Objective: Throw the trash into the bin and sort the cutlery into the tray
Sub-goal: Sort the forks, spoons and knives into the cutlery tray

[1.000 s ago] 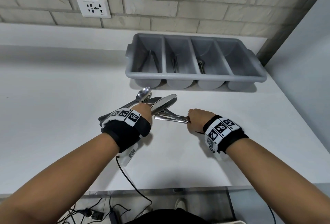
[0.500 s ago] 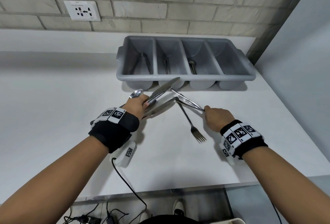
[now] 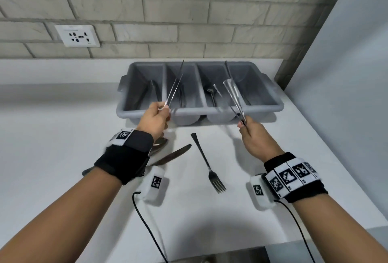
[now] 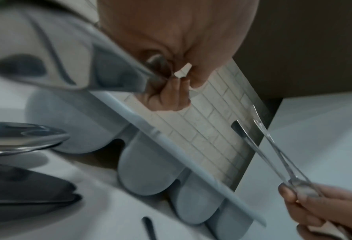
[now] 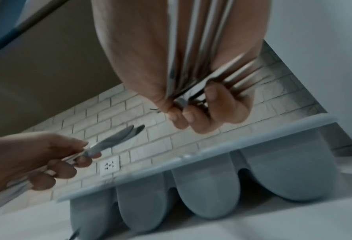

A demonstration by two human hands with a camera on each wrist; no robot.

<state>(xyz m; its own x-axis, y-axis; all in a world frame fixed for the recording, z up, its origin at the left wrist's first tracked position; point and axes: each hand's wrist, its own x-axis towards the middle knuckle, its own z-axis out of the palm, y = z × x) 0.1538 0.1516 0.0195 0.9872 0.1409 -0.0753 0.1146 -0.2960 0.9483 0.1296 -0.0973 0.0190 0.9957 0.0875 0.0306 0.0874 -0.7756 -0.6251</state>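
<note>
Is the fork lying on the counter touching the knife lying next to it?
Apart. The head view shows bare white counter between the silver metal fork and the dark-looking metal table knife lying left of it.

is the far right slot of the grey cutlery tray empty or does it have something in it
Cannot tell for sure. The far right slot shows only bare grey floor, but the cutlery held in the right hand hides part of it.

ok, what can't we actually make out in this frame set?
- Cutlery in the right hand: head view motion-blurred, piece type and count unclear.
- Spoons beside the left hand: the wristband hides most of them in the head view.
- Contents of the tray: dark, held pieces cross them.
- Bin and trash: outside every view.
</note>
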